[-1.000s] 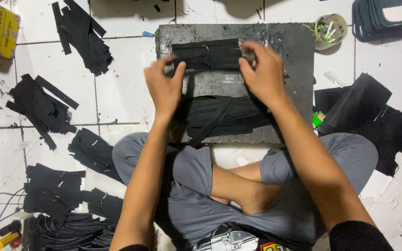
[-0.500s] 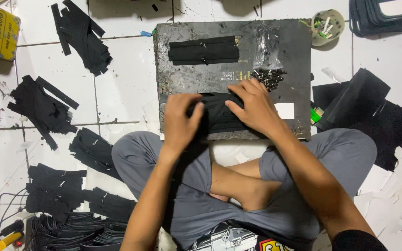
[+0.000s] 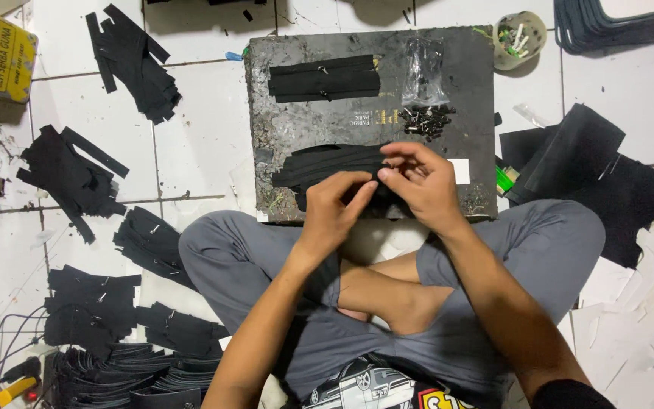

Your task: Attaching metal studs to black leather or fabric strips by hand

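Under both hands' pinching fingers, the black strips could slide off the stack if tugged sideways.

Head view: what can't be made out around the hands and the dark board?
- What the left hand and right hand pinch: fingers cover it.
- Near end of the black strip pile: hidden under both hands.
- Small dark parts on the board: too small to identify.
- Black stack: cut off by the top edge.
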